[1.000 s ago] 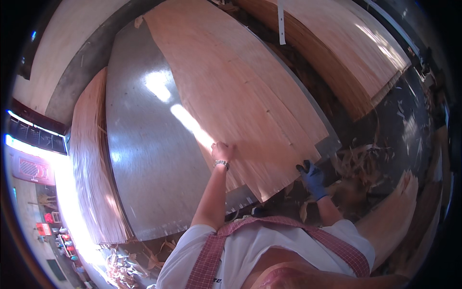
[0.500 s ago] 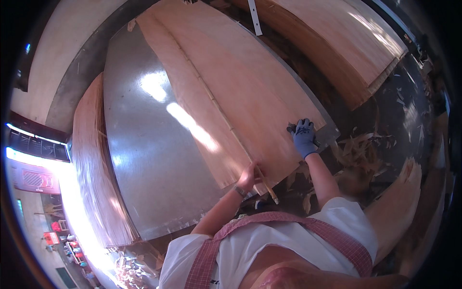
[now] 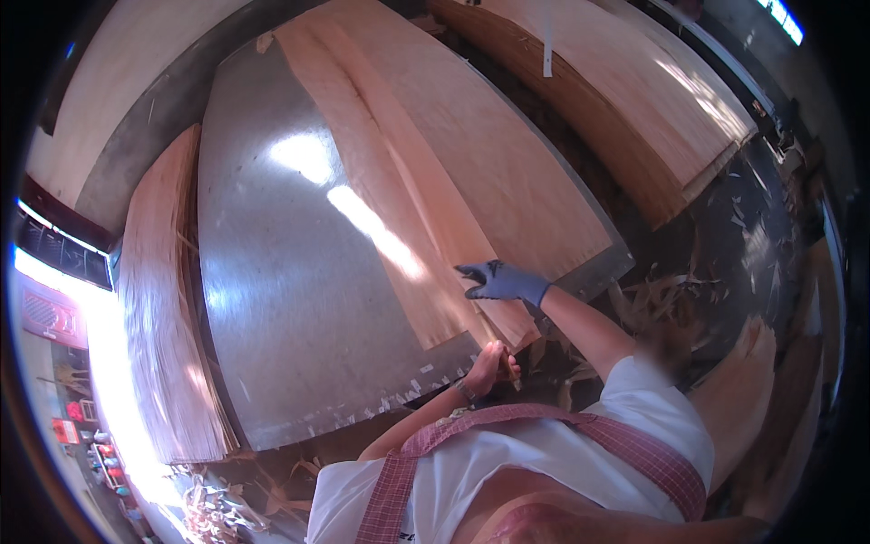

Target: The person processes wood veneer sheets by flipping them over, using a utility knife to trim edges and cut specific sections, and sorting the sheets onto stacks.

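Bare left hand [image 3: 489,365] grips a thin stick [image 3: 517,383] near its end, seemingly for control, while the gloved right hand [image 3: 507,282] hovers, fingers parted, over wood veneer [image 3: 521,199].

Since half a second ago, your gloved right hand [image 3: 506,282] has left the sheet's near right corner and swung left over its middle, thumb and fingers apart. Your bare left hand [image 3: 490,366] has drawn nearer your body, gripping the stick [image 3: 487,330], much of which is now hidden, and a long raised wooden strip [image 3: 444,222] has appeared alongside.
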Motion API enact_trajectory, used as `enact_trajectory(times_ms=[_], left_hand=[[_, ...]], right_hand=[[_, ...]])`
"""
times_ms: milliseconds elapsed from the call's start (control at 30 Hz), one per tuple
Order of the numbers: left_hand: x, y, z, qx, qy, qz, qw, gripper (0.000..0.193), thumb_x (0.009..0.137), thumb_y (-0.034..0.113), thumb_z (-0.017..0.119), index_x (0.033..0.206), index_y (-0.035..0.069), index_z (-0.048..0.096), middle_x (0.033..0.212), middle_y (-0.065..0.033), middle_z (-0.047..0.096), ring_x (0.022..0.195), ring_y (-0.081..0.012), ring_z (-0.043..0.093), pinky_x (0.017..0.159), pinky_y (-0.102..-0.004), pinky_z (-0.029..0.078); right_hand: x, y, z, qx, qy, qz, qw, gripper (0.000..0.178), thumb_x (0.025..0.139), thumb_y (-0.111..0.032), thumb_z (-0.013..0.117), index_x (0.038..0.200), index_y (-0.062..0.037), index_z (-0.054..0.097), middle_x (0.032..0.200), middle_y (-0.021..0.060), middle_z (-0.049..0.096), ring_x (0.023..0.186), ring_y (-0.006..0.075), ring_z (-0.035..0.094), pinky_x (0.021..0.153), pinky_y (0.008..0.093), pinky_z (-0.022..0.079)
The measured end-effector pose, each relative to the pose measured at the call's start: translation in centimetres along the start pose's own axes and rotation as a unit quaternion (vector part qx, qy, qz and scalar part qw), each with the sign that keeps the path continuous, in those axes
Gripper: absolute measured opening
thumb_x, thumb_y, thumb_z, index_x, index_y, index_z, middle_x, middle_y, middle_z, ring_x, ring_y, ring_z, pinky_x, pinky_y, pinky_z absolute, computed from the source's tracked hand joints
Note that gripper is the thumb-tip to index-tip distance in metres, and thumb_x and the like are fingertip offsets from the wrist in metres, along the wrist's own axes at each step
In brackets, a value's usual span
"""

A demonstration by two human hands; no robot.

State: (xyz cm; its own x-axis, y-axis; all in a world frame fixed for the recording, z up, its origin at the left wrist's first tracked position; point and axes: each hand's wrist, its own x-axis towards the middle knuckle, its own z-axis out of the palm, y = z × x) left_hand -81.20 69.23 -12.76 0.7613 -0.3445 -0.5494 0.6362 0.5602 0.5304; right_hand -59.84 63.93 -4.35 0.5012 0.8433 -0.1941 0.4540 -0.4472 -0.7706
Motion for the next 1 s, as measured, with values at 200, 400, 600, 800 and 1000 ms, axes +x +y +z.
enact_trajectory(times_ms=[200,400,600,800,1000], left_hand=[[0.4,0.0,-0.8,-0.024,-0.008,-0.012,1.000,0.029,0.104,0.037,0.031,0.105,0.010,0.044,0.088,-0.0049,0.055,0.078,-0.0198,0.061,0.080,-0.0409,0.055],[0.2,2.1,-0.5,0.021,0.043,-0.008,0.999,0.028,0.105,0.035,0.031,0.107,0.010,0.044,0.090,-0.0050,0.054,0.082,-0.0192,0.062,0.081,-0.0391,0.055],[1.9,3.5,1.6,0.085,-0.020,0.045,0.995,0.027,0.106,0.031,0.031,0.111,0.009,0.044,0.096,-0.0083,0.060,0.082,-0.0198,0.064,0.077,-0.0351,0.056],[2.2,5.9,4.7,0.110,-0.054,0.074,0.990,0.026,0.105,0.031,0.032,0.112,0.009,0.044,0.094,-0.0094,0.061,0.085,-0.0213,0.066,0.076,-0.0371,0.057],[9.1,7.3,4.2,0.034,-0.064,0.053,0.996,0.026,0.104,0.029,0.034,0.116,0.010,0.047,0.094,-0.0083,0.060,0.084,-0.0229,0.065,0.075,-0.0429,0.057]], right_hand=[[1.6,-3.3,1.5,-0.185,-0.103,0.044,0.976,0.072,0.078,-0.045,0.069,0.135,-0.0063,0.047,0.115,0.0174,0.064,0.111,0.0319,0.060,0.090,0.0430,0.049],[-1.6,-5.7,4.7,-0.277,0.182,0.162,0.930,0.057,0.082,-0.048,0.064,0.115,-0.0042,0.048,0.105,0.0206,0.065,0.098,0.0353,0.066,0.076,0.0476,0.053],[-0.2,-2.4,5.3,-0.281,0.210,0.201,0.915,0.038,0.085,-0.040,0.061,0.101,-0.0060,0.054,0.092,0.0140,0.065,0.075,0.0336,0.069,0.063,0.0494,0.053],[-0.9,-2.0,2.7,-0.281,0.295,0.208,0.889,0.029,0.084,-0.036,0.062,0.093,-0.0087,0.055,0.085,0.0150,0.066,0.072,0.0332,0.068,0.059,0.0495,0.052],[0.2,4.1,-2.5,-0.121,0.302,0.112,0.939,0.041,0.081,-0.037,0.065,0.102,-0.0021,0.059,0.087,0.0226,0.068,0.079,0.0413,0.065,0.072,0.0475,0.052]])
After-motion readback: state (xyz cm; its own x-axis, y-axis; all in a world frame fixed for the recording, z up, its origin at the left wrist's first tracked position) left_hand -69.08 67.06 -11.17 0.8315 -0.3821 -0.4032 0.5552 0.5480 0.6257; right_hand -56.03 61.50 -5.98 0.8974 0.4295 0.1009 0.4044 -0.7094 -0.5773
